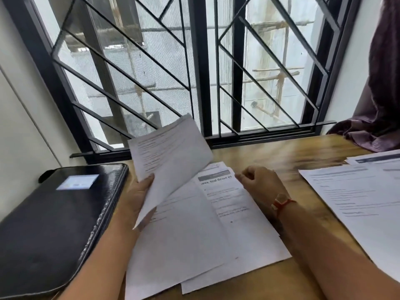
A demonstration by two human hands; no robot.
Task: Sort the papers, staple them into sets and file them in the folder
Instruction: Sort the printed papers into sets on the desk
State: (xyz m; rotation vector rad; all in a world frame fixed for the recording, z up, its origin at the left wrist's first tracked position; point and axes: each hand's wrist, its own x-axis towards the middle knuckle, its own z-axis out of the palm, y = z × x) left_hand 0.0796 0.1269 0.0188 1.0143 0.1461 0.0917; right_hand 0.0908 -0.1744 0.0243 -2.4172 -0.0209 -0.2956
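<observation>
My left hand (138, 198) grips a raised sheaf of printed sheets (171, 156), tilted up over the desk. Below it lie two overlapping printed pages (218, 232) flat on the wooden desk (287, 152). My right hand (259, 182) rests at the top right edge of these pages with its fingers curled; whether it pinches a page I cannot tell. A black zip folder (56, 219) lies closed at the left, with a small white label on its cover. No stapler is visible.
More printed pages (357, 200) spread over the desk's right side. A barred window (194, 68) runs along the back edge. A purple curtain (381, 100) hangs at the far right, bunched onto the desk corner. A white wall stands left.
</observation>
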